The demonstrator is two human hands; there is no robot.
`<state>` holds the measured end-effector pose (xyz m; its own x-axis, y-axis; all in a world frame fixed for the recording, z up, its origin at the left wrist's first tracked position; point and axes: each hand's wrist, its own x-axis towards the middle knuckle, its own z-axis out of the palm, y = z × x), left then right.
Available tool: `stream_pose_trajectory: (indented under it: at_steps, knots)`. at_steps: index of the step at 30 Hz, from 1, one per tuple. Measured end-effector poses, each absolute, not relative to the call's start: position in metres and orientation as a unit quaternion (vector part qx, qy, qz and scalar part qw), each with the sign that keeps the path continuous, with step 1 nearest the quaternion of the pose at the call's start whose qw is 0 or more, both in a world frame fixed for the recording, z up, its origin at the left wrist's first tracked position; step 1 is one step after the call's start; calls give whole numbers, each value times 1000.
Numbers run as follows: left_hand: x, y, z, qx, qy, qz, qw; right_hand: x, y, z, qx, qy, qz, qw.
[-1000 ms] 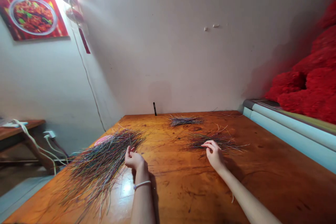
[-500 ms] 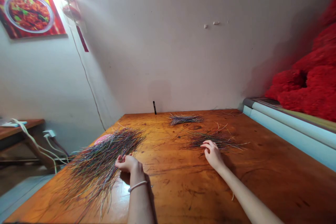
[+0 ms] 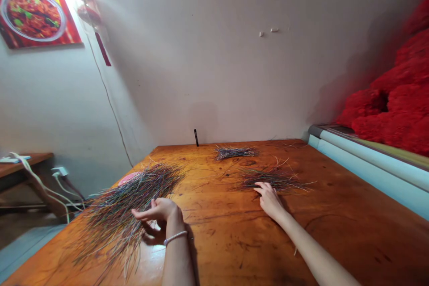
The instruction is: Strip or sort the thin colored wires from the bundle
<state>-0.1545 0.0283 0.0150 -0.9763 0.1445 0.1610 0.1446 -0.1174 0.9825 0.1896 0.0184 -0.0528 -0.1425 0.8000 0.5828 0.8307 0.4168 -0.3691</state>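
Room: plain off-white wall [image 3: 214, 53], food poster [image 3: 33, 9] upper L, w/ red hanging ornaments [image 3: 83, 2] beside it.
Table: large glossy wooden table [image 3: 315, 241], orange-brown, runs fwd to the wall.
R side: heaped red fluffy mass [image 3: 395, 98] on a long white-and-blue cabinet [image 3: 368, 156] along the table edge.
L side: low wooden side table [image 3: 20, 165], white cable [image 3: 40, 187] running down near a wall socket [image 3: 59, 171].
Main pile: big loose heap of thin multicolored strands [image 3: 117, 219], L part of table, over a pink item [image 3: 129, 178].
Mid pile: smaller dark strand heap [image 3: 271, 179], R of center.
Far bundle: small neat strand bunch [image 3: 236, 153], near wall.
Hands: well apart, neither clamped.
L hand [image 3: 157, 214]: half-curled over main pile, fingers [image 3: 144, 214] at its strands; prob. touching, can't tell if pinching any. Pearl bracelet [image 3: 174, 237] on wrist.
R hand [image 3: 270, 201]: open, flat-ish on table, fingertips [image 3: 258, 190] at near edge of mid pile.
Back edge: small black upright stick [image 3: 196, 137] by wall.
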Motion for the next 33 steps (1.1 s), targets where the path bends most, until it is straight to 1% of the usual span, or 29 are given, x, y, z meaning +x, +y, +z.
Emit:
stream_pose_trajectory:
  at_steps: [1, 3, 4, 10, 15, 18, 20, 22, 24, 27, 33]
  knots:
    - [-155, 30, 15, -64, -670, -739, 33, 189, 18, -53, -544, -757, -18, 362]
    - [-156, 34, 13, -18, -663, -746, 62, 189, 17, -53, -552, -759, -12, 346]
    - [-156, 36, 12, -22, -654, -754, 54, 189, 16, -52, -556, -759, -9, 338]
    - [-140, 46, 13, -92, -557, -825, -21, 189, 16, -47, -572, -759, 5, 312]
    - [-114, 53, 15, -213, -520, -818, -122, 188, 17, -43, -555, -767, 7, 322]
    - [-92, 55, 11, -332, -504, -767, -216, 187, 17, -42, -521, -777, 4, 353]
    - [-75, 53, 6, -486, -473, -668, -306, 186, 18, -43, -498, -783, 5, 373]
    - [-58, 48, -1, -606, -443, -566, -340, 185, 18, -43, -481, -788, 9, 383]
    - [-41, 43, -9, -650, -433, -520, -346, 183, 17, -43, -475, -791, 14, 385]
    - [-23, 36, -20, -707, -437, -461, -310, 182, 15, -40, -482, -791, 18, 376]
    - [-10, 30, -23, -746, -425, -440, -263, 181, 6, -31, -537, -771, 11, 342]
